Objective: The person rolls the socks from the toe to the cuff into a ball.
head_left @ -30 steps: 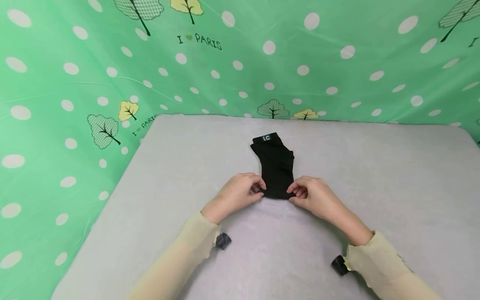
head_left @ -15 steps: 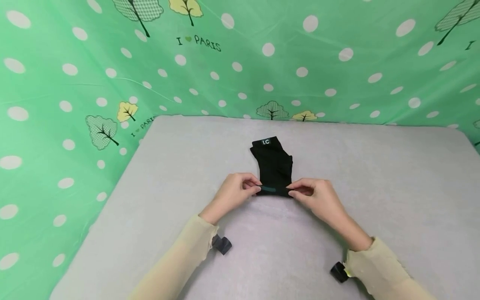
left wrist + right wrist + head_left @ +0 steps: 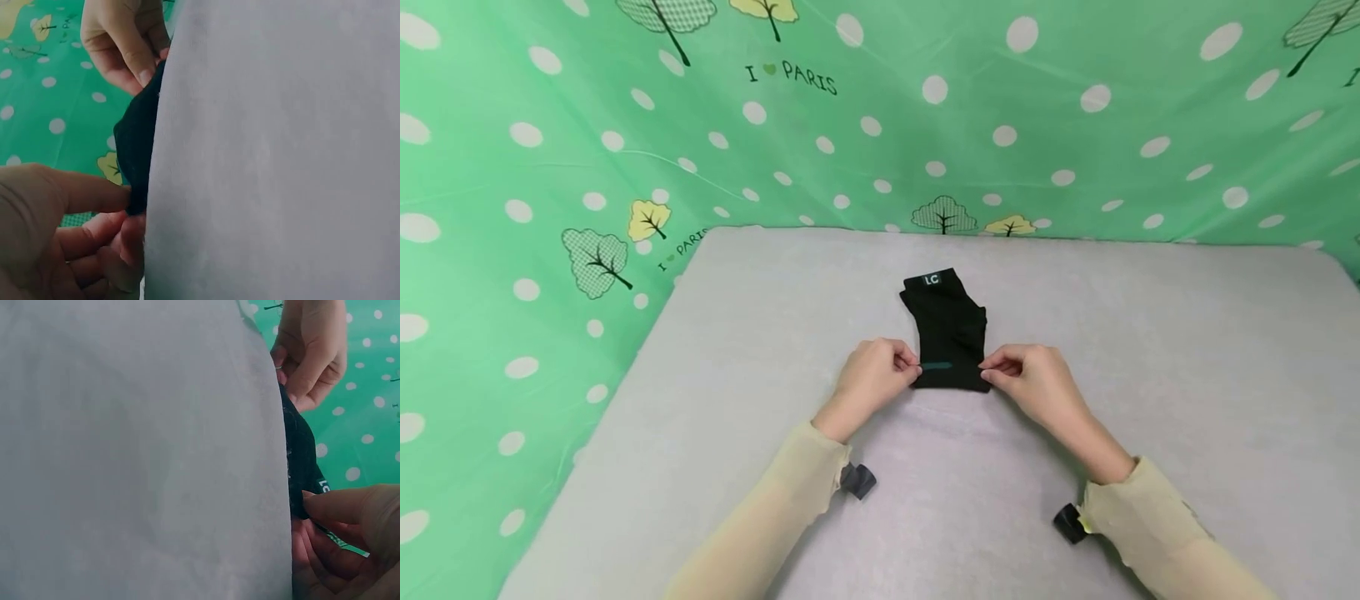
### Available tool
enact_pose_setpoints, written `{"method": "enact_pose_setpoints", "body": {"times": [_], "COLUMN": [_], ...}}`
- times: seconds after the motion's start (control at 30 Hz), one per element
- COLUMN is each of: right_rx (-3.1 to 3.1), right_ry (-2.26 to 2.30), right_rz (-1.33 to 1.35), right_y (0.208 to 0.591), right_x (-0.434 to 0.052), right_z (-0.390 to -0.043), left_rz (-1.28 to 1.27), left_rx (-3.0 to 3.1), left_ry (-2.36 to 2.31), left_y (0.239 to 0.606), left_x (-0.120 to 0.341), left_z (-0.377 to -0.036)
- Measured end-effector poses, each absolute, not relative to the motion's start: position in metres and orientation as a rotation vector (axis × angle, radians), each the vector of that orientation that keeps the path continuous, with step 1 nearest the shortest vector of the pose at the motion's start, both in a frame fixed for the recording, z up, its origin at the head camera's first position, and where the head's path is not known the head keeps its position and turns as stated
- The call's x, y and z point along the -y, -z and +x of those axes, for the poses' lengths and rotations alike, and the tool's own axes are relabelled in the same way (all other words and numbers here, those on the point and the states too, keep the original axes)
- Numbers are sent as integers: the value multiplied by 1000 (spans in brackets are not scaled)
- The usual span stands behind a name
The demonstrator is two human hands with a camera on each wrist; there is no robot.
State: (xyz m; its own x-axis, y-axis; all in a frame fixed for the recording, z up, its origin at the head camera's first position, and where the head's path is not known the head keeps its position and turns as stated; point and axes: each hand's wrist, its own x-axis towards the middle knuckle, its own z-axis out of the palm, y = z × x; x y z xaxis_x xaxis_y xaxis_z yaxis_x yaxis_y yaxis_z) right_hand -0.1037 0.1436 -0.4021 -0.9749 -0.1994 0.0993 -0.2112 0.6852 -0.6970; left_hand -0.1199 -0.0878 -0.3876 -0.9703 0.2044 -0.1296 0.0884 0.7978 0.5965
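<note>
A black sock (image 3: pixel 949 329) with an "LC" label lies flat on the grey table (image 3: pixel 1150 375), its label end pointing away from me. My left hand (image 3: pixel 880 377) pinches the near left corner of the sock (image 3: pixel 139 150) between thumb and fingers. On the other side my right hand (image 3: pixel 1028 377) pinches the near right corner of the sock (image 3: pixel 301 456). The near edge is lifted and folded back a little, and a teal strip shows along it. In each wrist view the sock appears edge-on with the opposite hand (image 3: pixel 122 44) (image 3: pixel 309 350) beyond it.
A green polka-dot cloth (image 3: pixel 880 117) printed with trees and "I love PARIS" hangs behind and to the left of the table. Cream sleeves (image 3: pixel 775 517) cover both forearms, and a small dark camera mount (image 3: pixel 857 481) sits at each wrist.
Both hands have lifted the near edge of the sock and carried it a little away from me, so a teal strip now shows there. The label end has stayed put.
</note>
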Motion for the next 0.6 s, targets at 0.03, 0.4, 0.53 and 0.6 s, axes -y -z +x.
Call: {"method": "enact_pose_setpoints", "body": {"times": [0.03,0.4,0.53,0.6], "right_rx": [2870,2844,2869,2877], "right_ry": [-1170,-1169,-1218,-1247], "right_rz": [355,406,426,445], "right_y": [401,405,405,403], "right_x": [-143,-145,-149,-151], "right_z": [-104,-104,-103,-102], "left_rz": [242,370,415,445], "left_rx": [-2809,-2916,-2890,-2877], "left_ry": [-899,-873,-871,-860], "left_y": [387,393,393,392], "left_x": [87,88,94,96], "left_z": [-120,-115,-113,-112]}}
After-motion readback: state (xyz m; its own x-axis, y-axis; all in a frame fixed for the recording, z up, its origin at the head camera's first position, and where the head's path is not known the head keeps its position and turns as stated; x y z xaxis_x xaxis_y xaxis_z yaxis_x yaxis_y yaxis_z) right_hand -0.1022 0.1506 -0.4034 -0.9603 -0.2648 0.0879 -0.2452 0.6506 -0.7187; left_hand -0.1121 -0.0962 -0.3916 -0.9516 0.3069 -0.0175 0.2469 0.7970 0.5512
